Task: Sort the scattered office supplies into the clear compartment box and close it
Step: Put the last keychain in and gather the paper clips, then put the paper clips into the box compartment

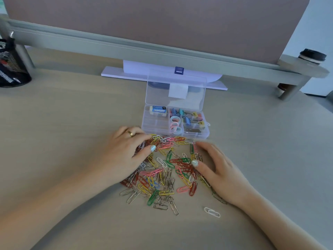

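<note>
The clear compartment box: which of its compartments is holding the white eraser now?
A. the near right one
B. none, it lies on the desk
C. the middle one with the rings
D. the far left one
D: the eraser lies in the far left compartment of the clear compartment box, beside the binder clips.

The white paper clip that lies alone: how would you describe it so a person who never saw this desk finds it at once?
Start at the big heap of coloured paper clips on the desk in front of the open clear compartment box. Go toward the person, past the right hand. The white paper clip lies there by itself, apart from the heap, with bare desk around it.
</note>
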### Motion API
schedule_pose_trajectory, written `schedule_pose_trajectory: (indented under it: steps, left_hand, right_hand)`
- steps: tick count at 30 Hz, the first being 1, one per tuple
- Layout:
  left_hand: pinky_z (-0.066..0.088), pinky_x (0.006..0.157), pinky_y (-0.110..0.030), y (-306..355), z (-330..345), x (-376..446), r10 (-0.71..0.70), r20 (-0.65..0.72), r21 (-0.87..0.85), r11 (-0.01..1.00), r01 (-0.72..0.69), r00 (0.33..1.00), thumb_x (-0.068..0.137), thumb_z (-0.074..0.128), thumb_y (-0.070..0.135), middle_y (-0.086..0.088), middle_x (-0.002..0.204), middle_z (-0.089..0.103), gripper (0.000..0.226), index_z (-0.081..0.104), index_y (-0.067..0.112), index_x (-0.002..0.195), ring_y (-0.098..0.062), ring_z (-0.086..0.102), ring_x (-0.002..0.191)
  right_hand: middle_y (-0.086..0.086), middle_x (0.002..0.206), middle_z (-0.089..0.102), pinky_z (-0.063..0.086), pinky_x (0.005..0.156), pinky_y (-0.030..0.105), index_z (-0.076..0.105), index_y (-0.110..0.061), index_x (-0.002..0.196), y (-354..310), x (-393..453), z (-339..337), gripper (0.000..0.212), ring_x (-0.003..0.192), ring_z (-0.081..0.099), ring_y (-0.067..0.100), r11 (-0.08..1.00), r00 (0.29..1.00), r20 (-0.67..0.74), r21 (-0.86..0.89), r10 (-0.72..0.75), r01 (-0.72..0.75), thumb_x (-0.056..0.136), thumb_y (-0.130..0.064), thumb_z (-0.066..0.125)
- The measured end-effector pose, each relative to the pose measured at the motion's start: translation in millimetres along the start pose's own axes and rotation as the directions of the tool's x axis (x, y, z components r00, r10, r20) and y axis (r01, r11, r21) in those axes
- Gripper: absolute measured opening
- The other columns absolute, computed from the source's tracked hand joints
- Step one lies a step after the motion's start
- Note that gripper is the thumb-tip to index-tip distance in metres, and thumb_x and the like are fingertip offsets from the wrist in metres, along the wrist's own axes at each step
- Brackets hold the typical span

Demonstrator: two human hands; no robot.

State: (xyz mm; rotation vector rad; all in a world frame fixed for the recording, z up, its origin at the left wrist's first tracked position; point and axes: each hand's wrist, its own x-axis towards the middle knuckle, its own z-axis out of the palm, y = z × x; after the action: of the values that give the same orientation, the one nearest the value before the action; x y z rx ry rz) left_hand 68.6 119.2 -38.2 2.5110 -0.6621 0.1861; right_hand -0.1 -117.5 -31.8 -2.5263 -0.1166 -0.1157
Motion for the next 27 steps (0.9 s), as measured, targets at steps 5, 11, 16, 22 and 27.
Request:
schedule_pose_trajectory:
  steps: [5,11,16,22,27]
  left_hand:
    - [0.015,0.093,-0.025,4,7,5,-0.003,0.068,0.077,0.997,-0.002,0.998,0.069,0.01,0.069,0.015,0.127,0.041,0.076,0.041,0.034,0.129,-0.004,0.02,0.116]
    - [0.027,0.1,-0.029,6,9,6,0.047,0.139,-0.038,0.998,-0.042,0.989,0.071,0.021,0.07,0.021,0.117,0.039,0.066,0.046,0.036,0.122,-0.001,0.028,0.116]
    - [0.029,0.097,-0.027,4,2,7,-0.023,-0.007,-0.012,1.0,0.023,1.0,0.072,0.02,0.067,0.015,0.119,0.044,0.069,0.048,0.029,0.122,-0.002,0.034,0.112]
    - [0.038,0.092,-0.03,-8,3,8,-0.106,0.026,-0.007,0.994,0.106,0.994,0.07,0.017,0.067,0.011,0.124,0.046,0.073,0.05,0.025,0.119,-0.012,0.047,0.111]
    - [0.041,0.09,-0.028,2,1,-9,0.041,0.089,-0.13,0.991,-0.029,0.995,0.075,0.03,0.062,0.02,0.109,0.051,0.051,0.058,0.029,0.103,0.001,0.048,0.101]
  right_hand:
    - [-0.015,0.136,0.043,0.021,0.102,0.01,0.04,-0.03,0.132,-12,27,11,0.049,0.125,0.031,-0.004,0.991,0.989,0.074,0.019,-0.132,0.131,0.087,-0.049,0.046]
    - [-0.015,0.135,0.045,0.027,0.106,0.019,0.044,-0.032,0.13,-17,37,14,0.047,0.125,0.036,-0.002,0.98,0.968,0.153,0.037,-0.198,0.194,0.087,-0.049,0.048]
    - [-0.015,0.127,0.049,0.034,0.105,0.025,0.048,-0.029,0.126,-15,34,14,0.052,0.121,0.041,-0.001,0.975,0.971,0.114,0.093,-0.211,0.201,0.081,-0.055,0.045]
    - [-0.012,0.147,0.032,0.018,0.112,0.024,0.031,-0.03,0.139,-22,42,18,0.061,0.136,0.024,0.003,0.974,0.953,0.222,-0.042,-0.207,0.221,0.085,-0.057,0.043]
    - [-0.014,0.136,0.045,0.029,0.108,0.022,0.035,-0.033,0.135,-21,32,19,0.061,0.126,0.036,-0.001,0.952,0.912,0.274,0.051,-0.305,0.303,0.08,-0.059,0.04]
